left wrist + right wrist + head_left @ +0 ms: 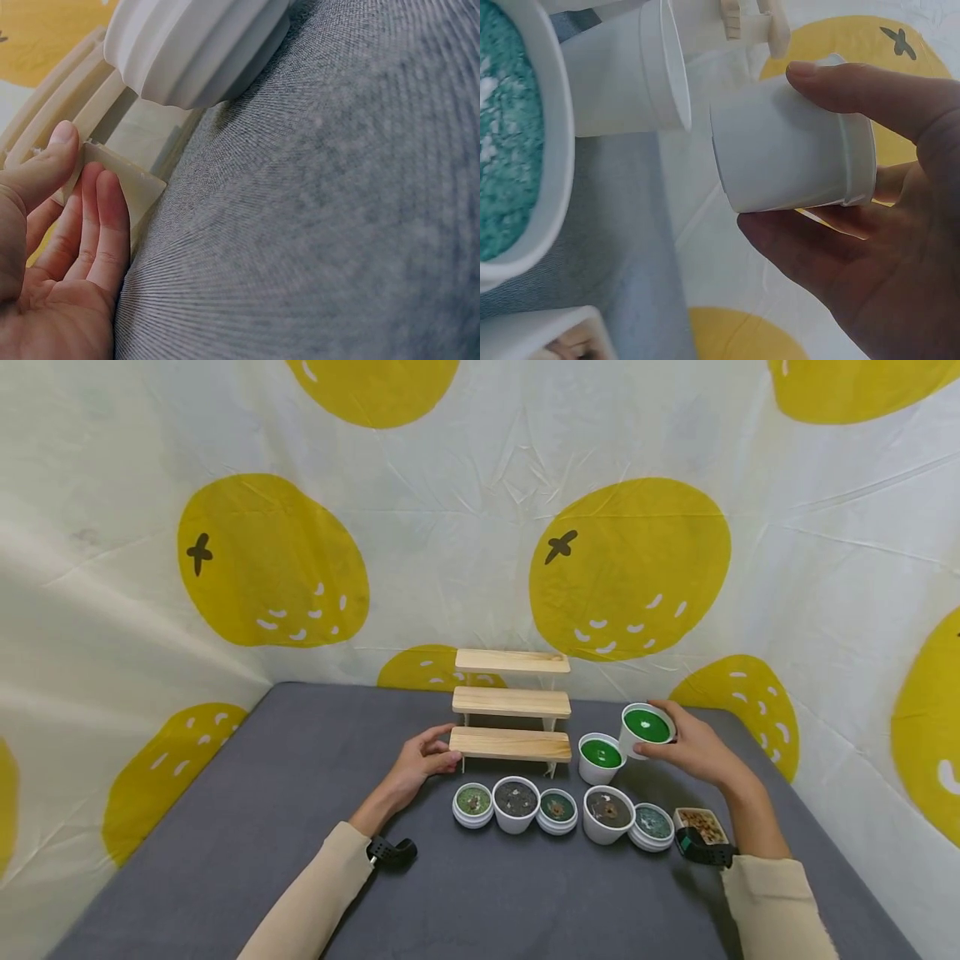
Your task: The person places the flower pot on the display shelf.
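Note:
A three-tier wooden display stand (pixel 512 743) stands near the back of the table. My left hand (pixel 417 763) grips the left end of its lowest step; the left wrist view shows the thumb (pixel 56 161) by the plank and the fingertips against the side panel (pixel 127 180). My right hand (pixel 693 745) holds a white cup with a green filling (pixel 647 725), thumb on one side and fingers on the other. From the right wrist view, this white cup (pixel 787 146) is raised off the table. Beside it sits a similar green-filled cup (pixel 601 755), right of the stand.
In front of the stand runs a row of white pots: a light green one (pixel 473 802), grey ones (pixel 516 802) (pixel 608 810), a dark green one (pixel 557 808) and a teal one (pixel 652 823). A small square pot (pixel 701 825) is near my right wrist. A fruit-print curtain (pixel 450 568) hangs behind.

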The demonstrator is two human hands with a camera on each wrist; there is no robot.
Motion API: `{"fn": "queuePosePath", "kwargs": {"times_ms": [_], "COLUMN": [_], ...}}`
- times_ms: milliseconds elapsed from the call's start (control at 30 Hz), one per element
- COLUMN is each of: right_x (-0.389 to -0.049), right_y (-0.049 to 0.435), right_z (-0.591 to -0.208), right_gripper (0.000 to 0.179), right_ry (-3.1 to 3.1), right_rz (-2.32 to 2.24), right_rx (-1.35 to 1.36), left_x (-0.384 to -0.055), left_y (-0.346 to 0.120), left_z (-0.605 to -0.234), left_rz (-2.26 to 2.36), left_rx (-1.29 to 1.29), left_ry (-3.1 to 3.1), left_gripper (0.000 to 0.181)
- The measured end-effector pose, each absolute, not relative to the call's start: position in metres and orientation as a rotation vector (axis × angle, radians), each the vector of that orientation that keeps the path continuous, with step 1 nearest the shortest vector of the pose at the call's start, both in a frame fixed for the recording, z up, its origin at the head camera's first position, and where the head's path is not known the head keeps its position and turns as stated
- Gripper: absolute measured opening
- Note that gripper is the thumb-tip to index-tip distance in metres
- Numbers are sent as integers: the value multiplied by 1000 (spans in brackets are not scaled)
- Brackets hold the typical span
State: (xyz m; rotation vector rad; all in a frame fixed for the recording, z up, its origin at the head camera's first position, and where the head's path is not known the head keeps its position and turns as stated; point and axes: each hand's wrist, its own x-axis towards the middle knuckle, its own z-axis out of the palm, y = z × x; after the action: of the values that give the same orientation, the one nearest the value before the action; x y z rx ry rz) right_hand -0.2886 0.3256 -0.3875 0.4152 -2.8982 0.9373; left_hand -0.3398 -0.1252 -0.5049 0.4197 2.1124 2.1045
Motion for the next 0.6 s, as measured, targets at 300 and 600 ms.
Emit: {"fn": "queuePosePath", "kwargs": {"times_ms": [300,600], "right_x": [-298,-308], "right_y": [315,287], "right_z": [-368,-344], "right_gripper": [85,90], "right_ry": [-2888,-2905], "right_rz": [932,904], "right_rx": [459,523], "left_x": [-338,-336], "left_y": [-126,-125], "left_z": [-504,-502], "left_rz": [2099,2089], "left_rx": [414,395], "left_ry": [2112,2135], "left_gripper": [69,69]}}
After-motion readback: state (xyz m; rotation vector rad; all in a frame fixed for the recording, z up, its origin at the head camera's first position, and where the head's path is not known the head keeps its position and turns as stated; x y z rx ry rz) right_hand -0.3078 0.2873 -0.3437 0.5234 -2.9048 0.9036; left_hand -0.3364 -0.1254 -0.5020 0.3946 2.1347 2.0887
